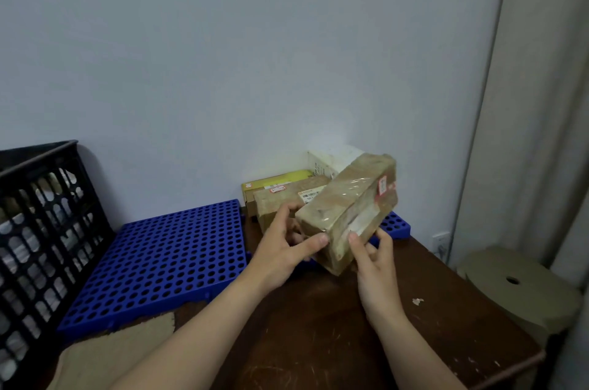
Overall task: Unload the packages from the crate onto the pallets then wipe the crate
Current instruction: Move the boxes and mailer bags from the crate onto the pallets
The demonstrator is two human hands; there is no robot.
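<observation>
The left hand [283, 249] and right hand [373, 262] clasp a taped package [347, 208] tilted over the blue pallet [395, 225]; setting it down looks next.

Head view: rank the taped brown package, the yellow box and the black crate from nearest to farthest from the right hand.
1. taped brown package: gripped by the right hand itself, shared with the left hand.
2. yellow box: behind and to the left, against the wall.
3. black crate: far left edge of the view.
</observation>
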